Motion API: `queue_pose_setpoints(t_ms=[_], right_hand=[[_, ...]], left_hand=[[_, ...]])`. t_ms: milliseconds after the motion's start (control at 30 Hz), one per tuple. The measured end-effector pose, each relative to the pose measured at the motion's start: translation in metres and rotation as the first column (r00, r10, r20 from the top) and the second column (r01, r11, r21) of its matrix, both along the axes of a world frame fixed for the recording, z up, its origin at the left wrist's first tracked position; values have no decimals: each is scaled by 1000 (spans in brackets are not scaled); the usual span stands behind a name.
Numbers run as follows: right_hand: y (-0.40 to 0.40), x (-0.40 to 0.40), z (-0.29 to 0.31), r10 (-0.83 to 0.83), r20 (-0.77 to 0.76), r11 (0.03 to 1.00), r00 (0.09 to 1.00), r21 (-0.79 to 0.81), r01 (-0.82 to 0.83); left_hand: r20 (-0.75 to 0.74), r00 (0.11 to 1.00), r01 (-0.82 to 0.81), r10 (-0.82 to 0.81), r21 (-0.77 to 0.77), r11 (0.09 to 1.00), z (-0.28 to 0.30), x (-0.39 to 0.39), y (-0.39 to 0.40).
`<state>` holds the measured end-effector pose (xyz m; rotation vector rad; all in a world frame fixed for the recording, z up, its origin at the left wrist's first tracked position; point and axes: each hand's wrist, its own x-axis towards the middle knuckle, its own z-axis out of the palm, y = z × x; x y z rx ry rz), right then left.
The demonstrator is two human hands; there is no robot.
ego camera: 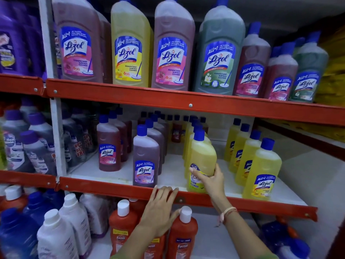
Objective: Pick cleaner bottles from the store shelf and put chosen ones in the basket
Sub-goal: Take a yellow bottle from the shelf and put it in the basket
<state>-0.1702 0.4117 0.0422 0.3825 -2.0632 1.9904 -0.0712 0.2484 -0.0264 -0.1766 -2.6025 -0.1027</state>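
My right hand grips the lower body of a yellow floor cleaner bottle with a blue cap, standing at the front of the middle shelf. My left hand rests flat, fingers spread, on the red front rail of the middle shelf, holding nothing. A purple Lizol bottle stands just left of the yellow one. More yellow Lizol bottles stand in a row to the right. No basket is in view.
Large Lizol bottles in pink, yellow and green fill the top shelf. Red Bactin bottles and white bottles crowd the bottom shelf below my left hand. Purple bottles fill the left bay. A white upright divides the bays.
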Motion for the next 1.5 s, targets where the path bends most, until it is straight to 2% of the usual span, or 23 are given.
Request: queue_pose_setpoints(t_ms=[67,133,200,433,467,533,567,633,700,767,800,867,967,1100,1233,1367,1433,1500], right_hand=[[-6,8,9,-158,-157,983,975,72,171],[-9,18,21,-300,-353,917,886,149,370],[-8,34,36,-386,-482,847,786,152,509],[2,77,51,-481,-744,595,464,111,796],[2,80,50,-481,-759,571,438,108,814],[3,86,48,-473,-761,571,444,119,812],[4,88,47,-470,-745,598,474,127,791],[7,89,48,-447,-677,715,585,123,688],[12,89,51,-364,-599,849,713,100,518],[17,87,54,-219,-496,961,840,42,275],[19,86,56,-124,-425,991,896,-12,132],[23,83,60,59,-304,986,951,-130,-103],[25,76,64,347,-204,894,915,-224,-389],[30,74,63,650,-122,705,750,-272,-656],[31,78,63,799,-120,560,590,-212,-801],[31,84,67,819,-90,544,567,-196,-816],[33,86,67,804,-79,571,590,-180,-801],[37,86,66,766,-76,621,639,-169,-765]], left_hand=[[-21,1000,-6,5,-33,999,-2,-2,-2],[-19,1000,2,-3,-46,999,-4,-3,-3],[-15,1000,10,-11,-48,999,-3,-3,-4],[-12,999,31,-31,17,999,2,-4,-5],[-12,999,34,-33,40,999,5,-5,-5],[-3,999,33,-33,54,998,11,-6,-6],[2,999,32,-32,49,998,14,-6,-6],[8,999,41,-41,49,998,15,-5,-6],[9,998,54,-55,63,997,14,-5,-6],[9,997,73,-74,93,993,17,-5,-7],[12,997,77,-79,103,992,19,-5,-8],[20,995,96,-99,109,989,21,-5,-11],[-23,989,147,-145,123,982,16,-7,-13],[-177,968,199,-176,124,972,6,-10,-13],[-71,979,199,-192,125,972,10,-11,-12],[8,982,185,-188,157,970,16,-11,-13],[35,981,181,-189,165,970,17,-10,-13],[123,976,155,-180,188,970,21,-9,-14]])
